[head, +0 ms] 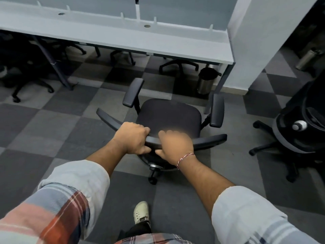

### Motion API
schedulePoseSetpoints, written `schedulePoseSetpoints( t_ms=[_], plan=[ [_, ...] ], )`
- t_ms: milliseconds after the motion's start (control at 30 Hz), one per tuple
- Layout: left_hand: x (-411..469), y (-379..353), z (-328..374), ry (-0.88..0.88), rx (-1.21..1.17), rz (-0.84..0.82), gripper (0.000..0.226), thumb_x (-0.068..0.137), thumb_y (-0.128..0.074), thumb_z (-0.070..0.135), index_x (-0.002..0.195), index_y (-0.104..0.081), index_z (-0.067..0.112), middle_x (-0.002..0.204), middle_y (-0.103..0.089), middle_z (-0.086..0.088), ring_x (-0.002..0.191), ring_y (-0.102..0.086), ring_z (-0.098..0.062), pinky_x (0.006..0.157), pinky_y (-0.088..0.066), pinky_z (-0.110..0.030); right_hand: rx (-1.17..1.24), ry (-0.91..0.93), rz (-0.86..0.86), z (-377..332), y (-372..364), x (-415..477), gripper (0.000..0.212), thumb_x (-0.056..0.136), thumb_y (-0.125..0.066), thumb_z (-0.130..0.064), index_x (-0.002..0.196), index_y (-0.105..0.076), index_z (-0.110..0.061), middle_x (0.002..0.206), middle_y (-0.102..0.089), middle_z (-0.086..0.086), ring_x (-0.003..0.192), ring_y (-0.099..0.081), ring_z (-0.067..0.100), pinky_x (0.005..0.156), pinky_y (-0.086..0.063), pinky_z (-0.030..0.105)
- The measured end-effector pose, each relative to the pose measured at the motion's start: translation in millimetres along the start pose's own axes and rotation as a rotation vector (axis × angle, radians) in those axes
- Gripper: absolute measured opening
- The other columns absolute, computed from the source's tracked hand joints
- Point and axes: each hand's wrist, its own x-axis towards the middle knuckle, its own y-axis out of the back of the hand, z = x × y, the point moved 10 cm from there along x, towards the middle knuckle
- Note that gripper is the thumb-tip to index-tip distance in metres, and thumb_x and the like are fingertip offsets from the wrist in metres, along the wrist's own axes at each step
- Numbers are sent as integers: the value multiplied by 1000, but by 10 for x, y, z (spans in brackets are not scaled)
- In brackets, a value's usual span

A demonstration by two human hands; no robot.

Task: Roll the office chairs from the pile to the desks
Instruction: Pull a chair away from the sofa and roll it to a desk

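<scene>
A black office chair [168,115] with two armrests stands on the checkered carpet, its seat facing the grey desk [158,44] ahead. Both hands grip the curved top edge of its backrest. My left hand [133,138] curls over the rim left of centre, and my right hand [175,145] holds it just beside, thumb underneath. One caster shows below the backrest. The chair's front is a short way from the desk edge.
A steel bin [205,81] stands under the desk's right end by a white pillar [260,41]. Another black chair [306,131] stands at the right. More chair bases sit under the desk and at far left. My shoe [141,212] is behind the chair.
</scene>
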Motion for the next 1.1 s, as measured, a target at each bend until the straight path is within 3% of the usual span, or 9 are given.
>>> schedulePoseSetpoints(
  t_ms=[167, 267, 600, 933, 1100],
  plan=[
    [45, -51, -403, 15, -49, 43, 46, 75, -55, 68, 81, -47, 23, 78, -62, 6, 70, -64, -21, 53, -31, -30, 48, 182, -80, 35, -44, 437, 43, 84, -61, -57, 108, -50, -23, 98, -60, 1, 89, -61, 26, 62, -37, 35],
    [-8, -133, -859, 88, -64, 15, 53, 74, -53, 76, 80, -49, 24, 78, -61, 8, 72, -62, -19, 54, -30, -31, 34, 202, -188, 170, -114, 731, 48, 83, -56, -66, 109, -50, -26, 101, -59, -2, 95, -61, 24, 65, -42, 35],
    [-37, -269, -1870, 242, -72, 36, 56, 75, -54, 79, 77, -45, 24, 78, -62, 7, 74, -64, -19, 55, -33, -30, -87, 259, -176, -156, -286, 1879, 47, 77, -57, -67, 100, -54, -26, 96, -62, -4, 93, -63, 22, 66, -41, 34],
    [-24, -489, -3195, 380, -63, 10, 54, 73, -56, 76, 75, -45, 24, 77, -63, 6, 74, -65, -20, 56, -39, -30, -90, 353, -126, -869, -381, 3131, 46, 74, -55, -66, 95, -55, -24, 85, -61, -4, 80, -63, 22, 63, -47, 34],
    [22, -634, -3901, 439, -30, -22, 57, 72, -56, 78, 78, -44, 23, 82, -65, 4, 78, -67, -24, 57, -34, -30, -50, 420, -59, -1247, -414, 3774, 44, 72, -60, -62, 89, -56, -21, 76, -59, -2, 69, -61, 24, 56, -44, 33]
  ],
)
